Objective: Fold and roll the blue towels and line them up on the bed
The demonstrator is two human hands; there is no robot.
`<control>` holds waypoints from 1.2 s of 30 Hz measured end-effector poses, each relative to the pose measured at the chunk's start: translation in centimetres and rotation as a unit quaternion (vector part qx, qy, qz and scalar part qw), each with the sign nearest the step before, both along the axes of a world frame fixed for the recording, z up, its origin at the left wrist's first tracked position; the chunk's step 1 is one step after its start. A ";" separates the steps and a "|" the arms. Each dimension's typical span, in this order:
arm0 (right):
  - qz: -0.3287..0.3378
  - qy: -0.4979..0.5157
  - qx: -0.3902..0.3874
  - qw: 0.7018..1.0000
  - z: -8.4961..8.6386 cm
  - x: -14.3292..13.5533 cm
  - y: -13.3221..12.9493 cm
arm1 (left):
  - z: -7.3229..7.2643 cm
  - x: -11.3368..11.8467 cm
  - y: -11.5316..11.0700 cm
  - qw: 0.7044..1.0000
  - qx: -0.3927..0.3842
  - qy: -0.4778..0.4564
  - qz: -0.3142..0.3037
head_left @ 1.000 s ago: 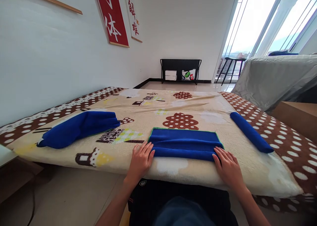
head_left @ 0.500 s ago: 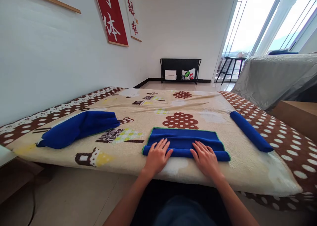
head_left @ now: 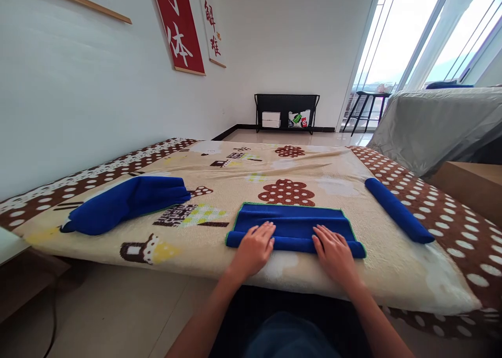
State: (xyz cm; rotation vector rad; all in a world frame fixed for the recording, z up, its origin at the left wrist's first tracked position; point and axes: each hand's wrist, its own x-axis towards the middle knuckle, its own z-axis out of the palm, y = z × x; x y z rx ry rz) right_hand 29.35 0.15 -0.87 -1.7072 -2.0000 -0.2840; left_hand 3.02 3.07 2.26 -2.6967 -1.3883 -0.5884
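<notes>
A blue towel (head_left: 294, 221) with green stitched edges lies in front of me, its near edge rolled into a tube and its far part flat. My left hand (head_left: 255, 247) rests on the left half of the roll, fingers stretched forward over it. On the right half lies my right hand (head_left: 333, 249), also flat with fingers extended. Neither hand grips the cloth. A rolled blue towel (head_left: 398, 210) sits off to the right, apart from my hands. To the left is a loosely bunched blue towel (head_left: 125, 203).
The towels lie on a bed with a cream patterned blanket (head_left: 219, 190) bordered by brown polka dots. A cardboard box (head_left: 470, 190) and a plastic-covered piece of furniture (head_left: 439, 122) stand on the right. A black rack (head_left: 287, 104) is against the far wall.
Both hands have shifted slightly to the right along the towel's roll. The towels look the same, and the view has moved only a little.
</notes>
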 end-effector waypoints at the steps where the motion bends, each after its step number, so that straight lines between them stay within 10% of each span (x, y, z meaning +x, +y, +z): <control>1: 0.032 0.007 -0.023 0.999 0.4 -1.3 0.2 | 0.1 1.2 0.1 0.999 -0.024 0.005 -0.035; 6: 0.050 0.013 -0.091 0.995 1.1 -3.2 1.8 | 0.2 2.5 1.6 0.996 -0.075 0.019 -0.034; 15: -0.116 0.031 -0.107 0.987 -0.8 6.1 2.5 | -0.6 -6.4 3.9 0.984 -0.063 0.016 0.167; 23: 0.013 0.062 0.085 0.994 -2.4 10.0 -0.5 | -0.7 -8.7 0.7 0.987 0.139 -0.037 0.074; 28: 0.090 0.026 0.080 0.992 -2.8 12.4 -3.7 | -0.1 -10.6 -2.2 0.995 0.098 0.009 -0.011; 36: 0.064 0.023 0.059 0.996 -3.1 11.9 -2.1 | -1.2 -9.6 -0.5 0.995 0.086 0.008 0.041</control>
